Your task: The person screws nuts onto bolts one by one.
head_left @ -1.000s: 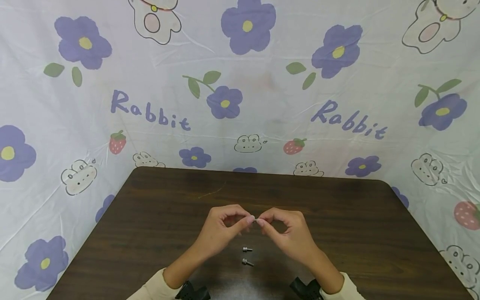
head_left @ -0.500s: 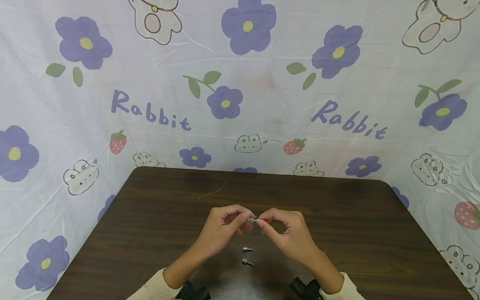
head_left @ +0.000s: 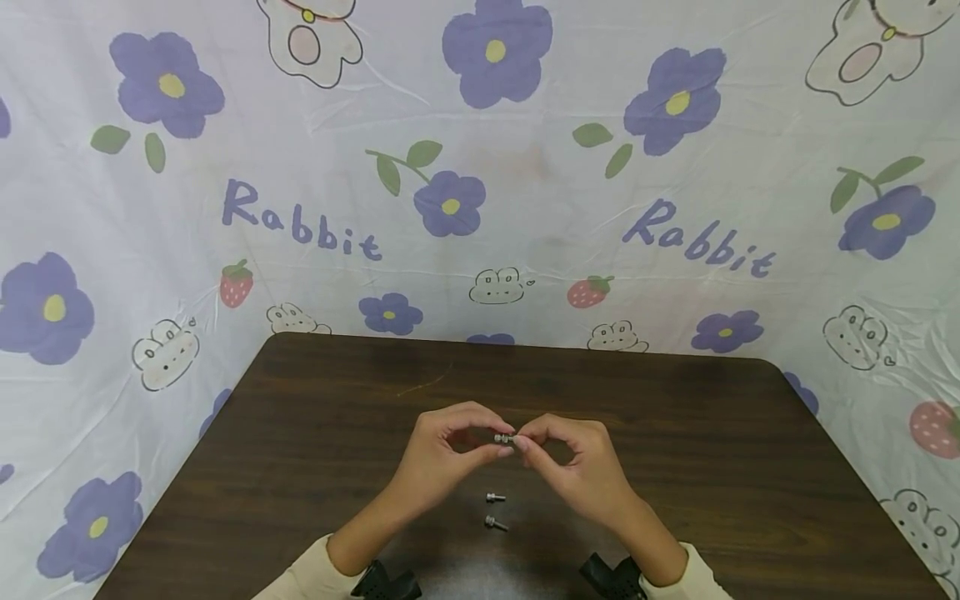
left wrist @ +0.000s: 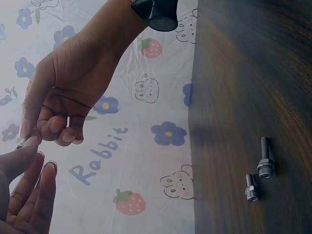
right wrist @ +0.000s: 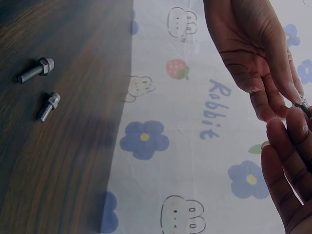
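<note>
A small silver bolt (head_left: 502, 438), with wider rings along it, is held up above the table between both hands. My right hand (head_left: 583, 465) pinches its right end between thumb and index finger. Around the bolt's left part, the thumb and index finger of my left hand (head_left: 441, 461) are parted, one below and one above it. In the right wrist view, only a bit of the held bolt (right wrist: 304, 104) shows behind the fingers. Below the hands lie a shorter bolt (head_left: 495, 497) and a longer bolt (head_left: 496, 523), both with collared heads.
The dark wooden table (head_left: 337, 392) has a rounded far edge. Behind and beside it hangs a white cloth (head_left: 525, 242) printed with flowers and rabbits. Black wrist mounts (head_left: 386, 582) sit at the cuffs.
The left thumb and index finger have moved from pinching at the bolt to standing apart around it, uncovering its left part. The right hand keeps its pinch; the two table bolts have not moved.
</note>
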Action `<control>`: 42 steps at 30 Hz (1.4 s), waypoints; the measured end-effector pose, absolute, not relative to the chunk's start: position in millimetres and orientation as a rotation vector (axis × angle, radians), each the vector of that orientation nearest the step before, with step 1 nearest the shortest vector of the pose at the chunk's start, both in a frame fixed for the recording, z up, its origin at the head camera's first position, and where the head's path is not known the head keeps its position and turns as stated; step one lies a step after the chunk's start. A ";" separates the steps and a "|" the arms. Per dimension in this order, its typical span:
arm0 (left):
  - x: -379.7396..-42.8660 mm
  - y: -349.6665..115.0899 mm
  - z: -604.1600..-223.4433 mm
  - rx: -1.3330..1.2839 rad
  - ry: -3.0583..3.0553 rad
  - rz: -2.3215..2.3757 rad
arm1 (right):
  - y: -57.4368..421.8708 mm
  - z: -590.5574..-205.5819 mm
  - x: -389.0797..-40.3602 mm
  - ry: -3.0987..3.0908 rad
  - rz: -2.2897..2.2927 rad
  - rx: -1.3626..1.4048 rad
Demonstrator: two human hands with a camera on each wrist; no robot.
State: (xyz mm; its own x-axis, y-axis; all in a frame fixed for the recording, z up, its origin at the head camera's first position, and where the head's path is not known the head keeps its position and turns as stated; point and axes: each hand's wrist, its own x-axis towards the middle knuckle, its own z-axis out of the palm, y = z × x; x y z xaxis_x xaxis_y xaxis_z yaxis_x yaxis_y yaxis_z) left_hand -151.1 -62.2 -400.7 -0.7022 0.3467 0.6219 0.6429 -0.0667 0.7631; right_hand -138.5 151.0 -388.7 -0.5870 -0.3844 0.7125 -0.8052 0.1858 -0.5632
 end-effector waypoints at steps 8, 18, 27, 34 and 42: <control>-147.6 -62.0 -393.8 -1.042 -2.009 -1.815 | 151.1 -387.7 -137.8 -2.057 1.379 1.113; -150.0 -62.0 -400.2 -1.014 -2.063 -1.831 | 148.8 -387.2 -138.1 -2.040 1.360 1.108; -150.3 -63.1 -399.9 -1.025 -2.096 -1.852 | 148.3 -386.3 -136.5 -2.035 1.357 1.116; -150.4 -62.6 -399.4 -1.006 -2.140 -1.853 | 147.9 -385.7 -136.5 -2.036 1.360 1.129; -150.9 -63.7 -399.0 -1.008 -2.046 -1.924 | 150.7 -386.2 -138.3 -2.033 1.367 1.111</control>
State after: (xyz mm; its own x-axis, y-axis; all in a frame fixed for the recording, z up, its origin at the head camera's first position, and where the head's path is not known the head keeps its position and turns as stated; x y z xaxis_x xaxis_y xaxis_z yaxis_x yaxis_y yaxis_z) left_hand -150.9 -63.7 -399.0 -0.7608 0.3596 0.5403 0.5614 -0.0532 0.8258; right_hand -138.3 150.7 -386.2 -0.5759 -0.3715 0.7282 -0.8145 0.1852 -0.5498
